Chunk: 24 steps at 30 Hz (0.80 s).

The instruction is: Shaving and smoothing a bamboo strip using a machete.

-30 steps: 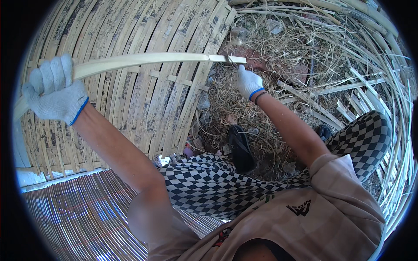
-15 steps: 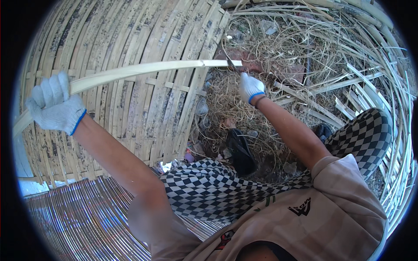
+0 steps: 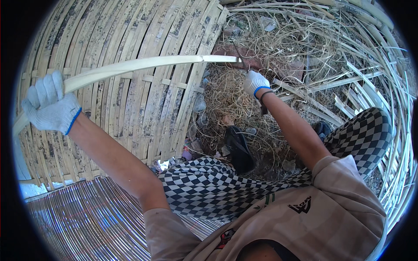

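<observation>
My left hand (image 3: 51, 103), in a white knit glove with a blue cuff, is wrapped round a long pale bamboo strip (image 3: 139, 64). The strip bows away to the right across a woven bamboo panel, with a small notch or joint near its far end. My right hand (image 3: 256, 82), gloved alike, is closed on a knife (image 3: 241, 55) whose thin dark blade points up and slightly left. The blade lies against or right beside the strip's right end; whether it cuts into it I cannot tell. Most of the knife's handle is hidden in the glove.
The woven bamboo panel (image 3: 109, 39) fills the left. Curly bamboo shavings (image 3: 226, 95) cover the ground ahead, around a reddish brick-like slab (image 3: 296, 69). Split bamboo strips (image 3: 365, 95) pile up at the right. A dark shoe (image 3: 239, 150) rests near the middle, and a ribbed shiny mat (image 3: 96, 217) lies lower left.
My right hand and the knife have shifted slightly right, the blade now standing more upright. My left hand has drifted a little left, and the strip's right end sits slightly higher.
</observation>
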{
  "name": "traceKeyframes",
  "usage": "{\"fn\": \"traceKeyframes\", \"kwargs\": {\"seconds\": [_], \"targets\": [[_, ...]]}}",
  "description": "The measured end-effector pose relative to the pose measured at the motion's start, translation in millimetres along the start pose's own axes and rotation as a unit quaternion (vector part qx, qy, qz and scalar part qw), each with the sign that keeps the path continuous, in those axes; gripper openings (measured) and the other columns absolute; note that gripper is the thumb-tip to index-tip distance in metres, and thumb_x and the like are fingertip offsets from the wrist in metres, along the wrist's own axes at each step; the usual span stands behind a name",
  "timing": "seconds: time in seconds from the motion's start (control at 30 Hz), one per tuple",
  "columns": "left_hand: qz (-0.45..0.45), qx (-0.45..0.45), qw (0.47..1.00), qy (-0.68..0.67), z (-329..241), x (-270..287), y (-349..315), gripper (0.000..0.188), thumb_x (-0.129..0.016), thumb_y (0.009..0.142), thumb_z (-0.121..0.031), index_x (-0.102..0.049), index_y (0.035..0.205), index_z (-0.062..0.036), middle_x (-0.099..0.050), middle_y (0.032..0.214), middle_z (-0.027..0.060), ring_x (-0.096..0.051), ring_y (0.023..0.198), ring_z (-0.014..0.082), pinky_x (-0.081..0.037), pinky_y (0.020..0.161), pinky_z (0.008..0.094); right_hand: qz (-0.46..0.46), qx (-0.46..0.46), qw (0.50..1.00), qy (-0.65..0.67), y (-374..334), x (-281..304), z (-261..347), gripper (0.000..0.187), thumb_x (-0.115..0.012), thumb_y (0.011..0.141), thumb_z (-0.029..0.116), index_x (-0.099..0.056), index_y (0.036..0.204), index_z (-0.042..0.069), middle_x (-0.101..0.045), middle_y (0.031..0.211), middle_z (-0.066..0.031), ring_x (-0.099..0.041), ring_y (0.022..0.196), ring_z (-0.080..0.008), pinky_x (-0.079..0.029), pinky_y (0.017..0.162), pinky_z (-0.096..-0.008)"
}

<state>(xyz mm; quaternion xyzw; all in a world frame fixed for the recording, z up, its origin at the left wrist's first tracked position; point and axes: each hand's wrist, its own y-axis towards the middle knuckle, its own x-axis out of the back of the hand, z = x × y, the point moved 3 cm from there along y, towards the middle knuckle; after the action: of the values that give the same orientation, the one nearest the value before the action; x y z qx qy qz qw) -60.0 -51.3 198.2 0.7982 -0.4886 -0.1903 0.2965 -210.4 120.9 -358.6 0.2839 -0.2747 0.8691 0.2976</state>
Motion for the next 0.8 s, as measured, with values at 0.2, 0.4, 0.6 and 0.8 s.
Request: {"fn": "traceKeyframes", "kwargs": {"seconds": [0.2, 0.4, 0.6, 0.8], "targets": [[-0.15, -0.101, 0.971, 0.158, 6.0, -29.8, -10.7, 0.044, -0.04, 0.099, -0.032, -0.026, 0.059, -0.0218, -0.018, 0.054, -0.0027, -0.014, 0.048, 0.0134, -0.018, 0.045, 0.0293, -0.1, 0.035, 0.991, 0.082, -60.0, 38.7, 58.8, 0.027, -0.054, 0.095, 0.027, -0.061, 0.107, 0.004, -0.071, 0.094, -0.0278, -0.069, 0.092, -0.0457, -0.055, 0.081, -0.0557], [-0.123, -0.059, 0.99, 0.041, 0.7, -52.8, -12.1, 0.045, -0.043, 0.102, -0.025, -0.028, 0.06, -0.0203, -0.019, 0.055, -0.0024, -0.016, 0.046, 0.012, -0.018, 0.044, 0.029, -0.115, 0.049, 0.99, 0.069, -101.0, 78.9, 101.9, 0.031, -0.054, 0.098, 0.031, -0.059, 0.118, 0.009, -0.07, 0.092, -0.0253, -0.067, 0.089, -0.0457, -0.052, 0.078, -0.0563], [-0.139, -0.065, 0.987, 0.043, 1.6, -59.2, -15.6, 0.047, -0.044, 0.107, -0.035, -0.032, 0.064, -0.0191, -0.02, 0.056, -0.0052, -0.015, 0.046, 0.0102, -0.016, 0.042, 0.0274, -0.253, 0.196, 0.942, 0.105, -162.3, 130.2, 161.1, 0.017, -0.059, 0.096, 0.02, -0.057, 0.109, 0.008, -0.067, 0.077, -0.0219, -0.067, 0.075, -0.0444, -0.052, 0.064, -0.0538], [-0.05, -0.059, 0.993, -0.091, 3.1, -56.4, -19.7, 0.076, -0.023, 0.099, -0.075, -0.054, 0.071, -0.0117, -0.03, 0.053, -0.0036, -0.023, 0.045, 0.0116, -0.017, 0.043, 0.0266, -0.251, 0.204, 0.936, 0.136, -218.4, 152.0, 187.4, 0.02, -0.059, 0.096, 0.017, -0.056, 0.114, 0.008, -0.065, 0.073, -0.0226, -0.067, 0.07, -0.0443, -0.051, 0.059, -0.0519]]}}
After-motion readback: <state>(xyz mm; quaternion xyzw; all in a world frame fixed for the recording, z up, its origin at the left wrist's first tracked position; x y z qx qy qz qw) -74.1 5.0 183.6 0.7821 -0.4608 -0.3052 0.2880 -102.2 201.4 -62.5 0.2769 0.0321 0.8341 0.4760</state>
